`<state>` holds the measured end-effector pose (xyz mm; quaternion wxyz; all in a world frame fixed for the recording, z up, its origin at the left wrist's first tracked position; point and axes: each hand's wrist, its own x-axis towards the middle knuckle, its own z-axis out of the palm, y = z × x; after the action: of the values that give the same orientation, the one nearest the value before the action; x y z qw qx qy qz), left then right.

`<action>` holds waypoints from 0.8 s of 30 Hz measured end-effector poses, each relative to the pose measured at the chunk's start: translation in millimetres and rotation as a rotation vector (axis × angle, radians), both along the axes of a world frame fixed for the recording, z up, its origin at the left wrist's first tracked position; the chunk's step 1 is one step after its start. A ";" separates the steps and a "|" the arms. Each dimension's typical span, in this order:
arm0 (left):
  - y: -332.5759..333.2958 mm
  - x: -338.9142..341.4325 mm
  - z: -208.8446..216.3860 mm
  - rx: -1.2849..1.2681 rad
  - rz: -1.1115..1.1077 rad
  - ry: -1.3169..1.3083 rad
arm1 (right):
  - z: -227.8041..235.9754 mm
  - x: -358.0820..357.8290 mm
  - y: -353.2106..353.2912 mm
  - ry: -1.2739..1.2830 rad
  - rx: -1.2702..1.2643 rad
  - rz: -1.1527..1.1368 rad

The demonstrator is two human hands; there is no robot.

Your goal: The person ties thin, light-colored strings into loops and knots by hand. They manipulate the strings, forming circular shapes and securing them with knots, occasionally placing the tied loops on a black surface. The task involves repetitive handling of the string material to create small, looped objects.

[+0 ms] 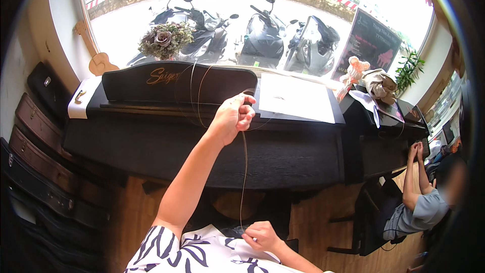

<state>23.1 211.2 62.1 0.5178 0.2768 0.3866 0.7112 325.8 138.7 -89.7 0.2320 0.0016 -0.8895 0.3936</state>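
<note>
Both hands are pinching a thin wire [244, 172], left hand [233, 116] raised, right hand [260, 236] low; overtightening risks the grip slipping and the wire whipping

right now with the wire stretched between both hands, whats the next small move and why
Probably draw the left hand a little higher to take up slack: the thin wire runs down to the right hand pinching it low, while loose loops hang before the black piano.

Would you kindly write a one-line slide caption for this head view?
Left hand raised and right hand low stretch a thin metal wire before a closed black wooden piano.
</note>
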 end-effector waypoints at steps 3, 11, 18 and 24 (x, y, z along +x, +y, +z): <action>2.4 -6.1 6.2 0.042 -0.016 0.078 | -27.4 11.6 -11.4 -0.194 -0.077 0.000; 3.3 -3.8 23.6 0.126 0.008 0.133 | -79.9 23.4 -15.5 -0.495 -0.095 0.034; -59.7 2.1 39.2 0.295 0.266 0.223 | -59.8 42.3 9.8 -0.554 -0.306 0.025; -244.2 -17.4 -25.2 -0.167 1.073 0.685 | -12.4 62.2 45.5 -0.109 -1.142 0.257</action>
<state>5.7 -33.0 36.9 -0.0431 0.2150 0.6691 0.7101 388.0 184.2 -102.2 0.1005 -0.0359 -0.5399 0.8350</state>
